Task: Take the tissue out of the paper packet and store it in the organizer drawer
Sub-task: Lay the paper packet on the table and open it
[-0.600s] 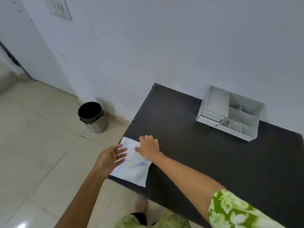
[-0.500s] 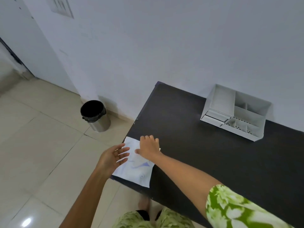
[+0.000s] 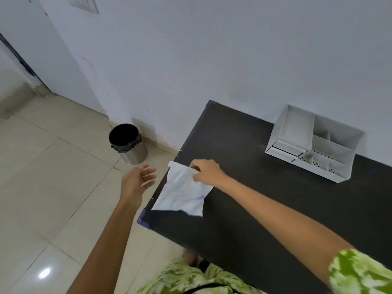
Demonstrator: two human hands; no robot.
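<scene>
A white paper packet [image 3: 182,193] with faint blue print is at the near left corner of the black table [image 3: 244,145]. My right hand [image 3: 206,171] pinches its top edge and lifts that end, so the packet hangs tilted with its lower edge near the tabletop. My left hand [image 3: 137,180] hovers to the left of the packet, off the table's edge, palm up with fingers spread and nothing in it. No tissue shows outside the packet. The white organizer [image 3: 314,143] stands at the back of the table by the wall, its small drawer [image 3: 285,148] at the front left slightly pulled out.
A steel bin [image 3: 128,143] with a black liner stands on the tiled floor left of the table, against the wall. The table's left edge runs right beside the packet. A doorway is at the far left.
My right hand went from lying flat on the packet to gripping its top edge and raising it. My left hand came off the packet and moved left, opening.
</scene>
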